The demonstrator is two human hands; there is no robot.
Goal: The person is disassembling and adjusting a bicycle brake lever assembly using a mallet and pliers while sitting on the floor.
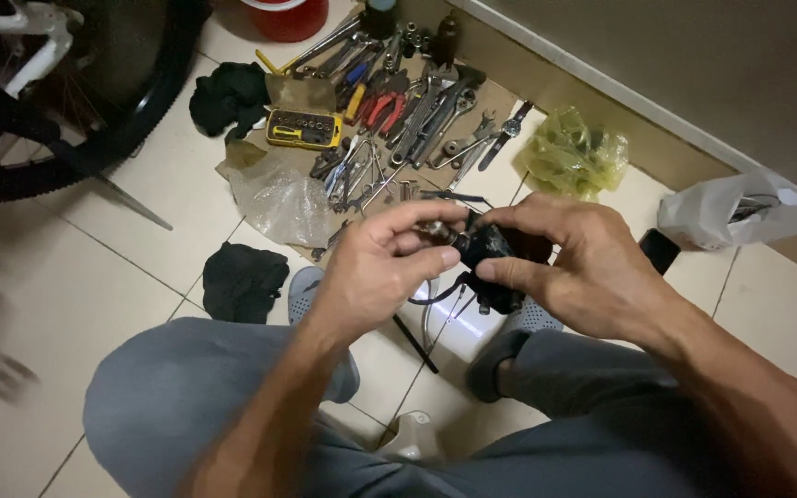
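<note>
Both hands (472, 263) on black part (489, 251)

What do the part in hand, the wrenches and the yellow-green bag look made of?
Black part, held in both hands: probably matte plastic or painted metal; too dark to tell. Wrenches: bare steel, grey with bright glints. Yellow-green bag: thin plastic film, translucent and crinkled.
</note>
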